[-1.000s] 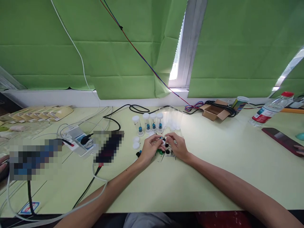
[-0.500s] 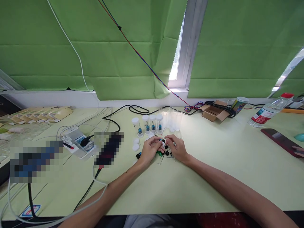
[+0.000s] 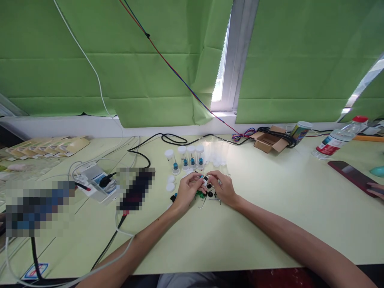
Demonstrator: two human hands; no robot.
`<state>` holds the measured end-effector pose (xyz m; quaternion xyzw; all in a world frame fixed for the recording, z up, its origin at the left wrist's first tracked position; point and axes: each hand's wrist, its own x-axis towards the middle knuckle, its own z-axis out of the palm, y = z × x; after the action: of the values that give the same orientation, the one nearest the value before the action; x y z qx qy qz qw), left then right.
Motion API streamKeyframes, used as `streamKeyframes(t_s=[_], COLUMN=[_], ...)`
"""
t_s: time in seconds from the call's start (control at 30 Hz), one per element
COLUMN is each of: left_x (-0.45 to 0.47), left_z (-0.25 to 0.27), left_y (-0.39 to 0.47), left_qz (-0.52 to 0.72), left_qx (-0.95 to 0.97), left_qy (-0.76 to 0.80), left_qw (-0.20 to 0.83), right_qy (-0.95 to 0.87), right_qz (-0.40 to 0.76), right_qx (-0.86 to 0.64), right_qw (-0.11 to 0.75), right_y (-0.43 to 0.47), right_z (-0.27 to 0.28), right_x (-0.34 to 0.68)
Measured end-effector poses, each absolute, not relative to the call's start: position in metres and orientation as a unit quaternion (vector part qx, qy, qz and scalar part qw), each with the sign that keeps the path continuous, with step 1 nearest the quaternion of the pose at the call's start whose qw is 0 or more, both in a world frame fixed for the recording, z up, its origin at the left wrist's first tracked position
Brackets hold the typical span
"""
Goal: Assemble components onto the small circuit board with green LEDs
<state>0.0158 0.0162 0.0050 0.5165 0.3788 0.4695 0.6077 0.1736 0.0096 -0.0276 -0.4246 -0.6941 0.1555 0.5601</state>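
Observation:
At the middle of the table, my left hand [image 3: 189,190] pinches a small blue part [image 3: 201,176] with a thin rod sticking up from it. My right hand [image 3: 222,187] is closed just to the right, fingertips almost meeting the left ones; what it grips is too small to make out. Small green parts [image 3: 200,194], black round pieces [image 3: 210,194] and thin metal rods lie beneath and between the hands. Behind them stand several clear tubes [image 3: 183,158] with white caps and blue pieces inside. Loose white caps [image 3: 170,187] lie left of my left hand.
More clear containers [image 3: 221,154] stand behind my right hand. A small open cardboard box [image 3: 270,141], a water bottle [image 3: 337,140] and a phone [image 3: 352,178] sit to the right, where another person's hand [image 3: 376,189] shows. A white power strip [image 3: 96,183] and cables lie left.
The view has shifted slightly, so the scene sits a little further left. Both hands keep nearly the same pose around the small blue part.

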Motion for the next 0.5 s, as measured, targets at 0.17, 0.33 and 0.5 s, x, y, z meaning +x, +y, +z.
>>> streamKeyframes(t_s=[0.17,0.33,0.5], left_x=[0.0145,0.0128,0.0122], left_z=[0.0014,-0.0019,-0.0013], left_y=[0.0185,0.0209,0.0209], left_qz=[0.472,0.467,0.463], left_qx=[0.515,0.517,0.521], left_qy=[0.367,0.364,0.363], left_qw=[0.614,0.618,0.619], right_qy=[-0.691,-0.688,-0.694], right_qz=[0.152,0.146,0.123], right_qx=[-0.424,-0.422,-0.416], right_qw=[0.565,0.572,0.575], right_y=[0.0101,0.0109,0.0110], right_z=[-0.0276,-0.0279,-0.0287], right_x=[0.1736,0.1738,0.1740])
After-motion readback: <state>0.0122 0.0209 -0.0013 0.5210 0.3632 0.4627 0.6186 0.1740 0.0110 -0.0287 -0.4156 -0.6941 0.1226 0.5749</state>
